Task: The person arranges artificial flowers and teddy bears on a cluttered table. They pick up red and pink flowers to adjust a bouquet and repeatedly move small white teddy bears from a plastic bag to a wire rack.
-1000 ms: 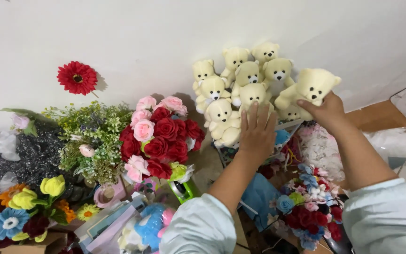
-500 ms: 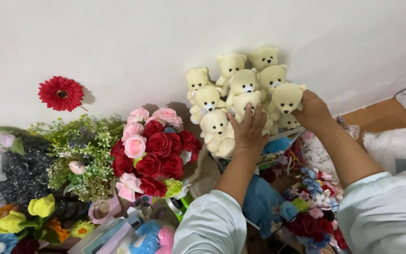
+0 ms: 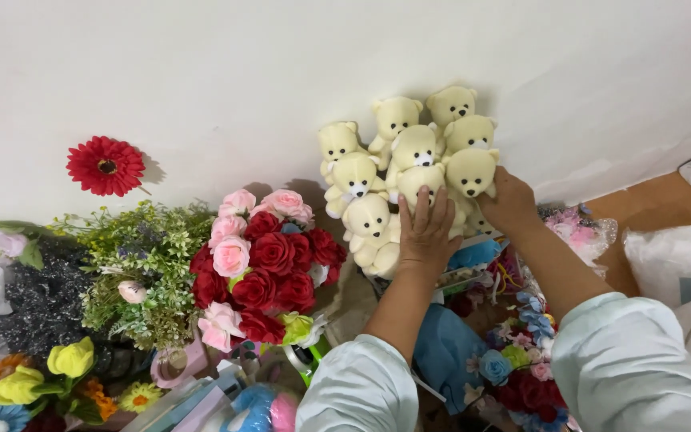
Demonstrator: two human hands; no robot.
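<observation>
Left hand: my left hand [image 3: 424,234] lies flat, fingers spread, palm pressing the lower bears of the teddy bear bouquet [image 3: 409,172]; it closes on nothing.
Right hand: my right hand [image 3: 509,202] cups the bear on the bunch's right edge [image 3: 471,173]; I can't tell how tight that grip is.
Where it sits: the bouquet leans against the white wall [image 3: 281,72], just right of the rose bouquet [image 3: 261,268].
Doing it well: I'd judge steady palm pressure matters while nudging that edge bear snug, so the cluster keeps its round shape.
</observation>
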